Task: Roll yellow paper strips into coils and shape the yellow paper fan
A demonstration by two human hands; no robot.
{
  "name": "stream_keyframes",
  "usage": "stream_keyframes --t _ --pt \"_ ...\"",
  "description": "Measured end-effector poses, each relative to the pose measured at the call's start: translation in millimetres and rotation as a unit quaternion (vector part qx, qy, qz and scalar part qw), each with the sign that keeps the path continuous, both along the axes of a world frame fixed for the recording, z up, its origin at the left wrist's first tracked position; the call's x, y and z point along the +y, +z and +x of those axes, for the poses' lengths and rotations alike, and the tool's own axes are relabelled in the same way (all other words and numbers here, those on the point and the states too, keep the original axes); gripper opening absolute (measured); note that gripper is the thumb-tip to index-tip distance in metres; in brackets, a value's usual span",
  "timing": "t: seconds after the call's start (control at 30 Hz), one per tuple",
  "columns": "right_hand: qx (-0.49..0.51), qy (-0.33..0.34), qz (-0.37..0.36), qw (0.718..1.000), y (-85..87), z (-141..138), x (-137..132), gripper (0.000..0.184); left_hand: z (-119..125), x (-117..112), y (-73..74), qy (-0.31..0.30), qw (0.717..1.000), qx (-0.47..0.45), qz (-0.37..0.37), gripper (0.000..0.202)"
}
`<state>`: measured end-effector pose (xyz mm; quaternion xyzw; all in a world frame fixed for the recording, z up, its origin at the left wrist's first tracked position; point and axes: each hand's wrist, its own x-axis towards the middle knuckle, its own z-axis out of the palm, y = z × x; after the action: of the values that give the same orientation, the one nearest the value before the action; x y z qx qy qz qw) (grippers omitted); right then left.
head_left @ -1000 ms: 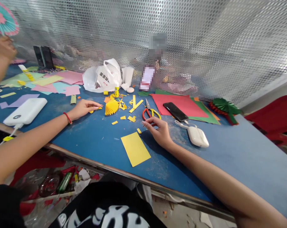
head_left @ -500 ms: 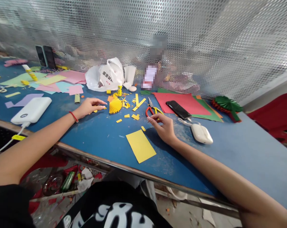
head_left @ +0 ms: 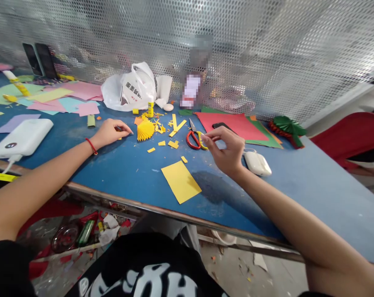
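My left fingers (head_left: 122,128) rest low over the surface (head_left: 121,175), curled narrow by a yellow scrap (head_left: 120,139); I cannot tell whether they grip it. The pleated yellow fan (head_left: 145,130) sits just right of their tips. My right fingers (head_left: 217,135) hang above their shadow, nearly pinched, contents unclear. Scissors (head_left: 193,139) lie just beyond them, loops towards me, presumably for easy pickup. Nearer me, between both, the yellow sheet (head_left: 181,182) lies flat, probably kept clear of cuttings.
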<state>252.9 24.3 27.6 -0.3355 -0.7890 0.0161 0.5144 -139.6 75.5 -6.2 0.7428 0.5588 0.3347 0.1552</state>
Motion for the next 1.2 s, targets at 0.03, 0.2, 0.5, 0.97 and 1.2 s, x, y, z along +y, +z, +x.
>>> stream_keyframes --t 0.03,0.2,0.5,0.97,1.2 --pt "-0.028 0.003 0.014 1.0 4.0 3 -2 0.024 0 -1 0.2 0.003 1.0 0.0 0.0 0.025" --pt "-0.2 0.092 -0.043 0.974 18.4 7 -15 0.025 3 -6 3.8 -0.001 0.999 0.016 0.04 0.033" --pt "-0.398 0.24 -0.146 0.873 1.9 -16 -81 0.099 11 -24 18.3 0.114 0.975 -0.025 0.189 0.06" --pt "-0.503 0.244 -0.104 0.823 16.0 -14 -75 0.075 15 -40 26.1 0.246 0.926 0.173 0.228 0.037" --pt "-0.528 0.218 -0.008 0.821 4.4 -24 -61 0.042 0 -13 14.6 0.084 0.992 0.062 0.074 0.051"
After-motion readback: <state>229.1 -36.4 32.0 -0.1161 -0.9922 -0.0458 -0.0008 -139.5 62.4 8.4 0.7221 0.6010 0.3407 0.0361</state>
